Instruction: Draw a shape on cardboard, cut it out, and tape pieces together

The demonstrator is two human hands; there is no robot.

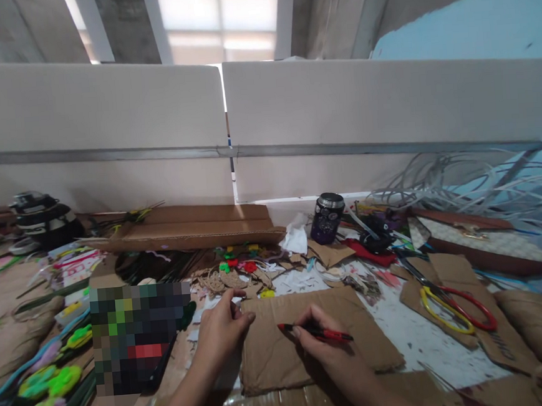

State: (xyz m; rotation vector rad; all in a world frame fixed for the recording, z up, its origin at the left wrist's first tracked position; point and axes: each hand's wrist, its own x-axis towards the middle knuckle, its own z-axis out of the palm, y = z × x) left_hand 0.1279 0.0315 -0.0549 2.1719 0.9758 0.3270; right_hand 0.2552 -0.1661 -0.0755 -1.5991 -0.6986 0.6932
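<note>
Right grip (324, 350) pinches red pen (338, 334), left grip (220, 326) unclenched, purple bottle (327, 220) hiding its contents.

Cardboard sheet (273, 353), 1: brown, roughly rectangular, creased, slightly ragged at the edges, lying flat. Pen (332, 334), 1: red and black, held at a slant over the sheet, tip pointing left.

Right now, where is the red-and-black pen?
Right of centre in the head view, the pen is in the right hand, over the flat brown cardboard sheet.
</note>
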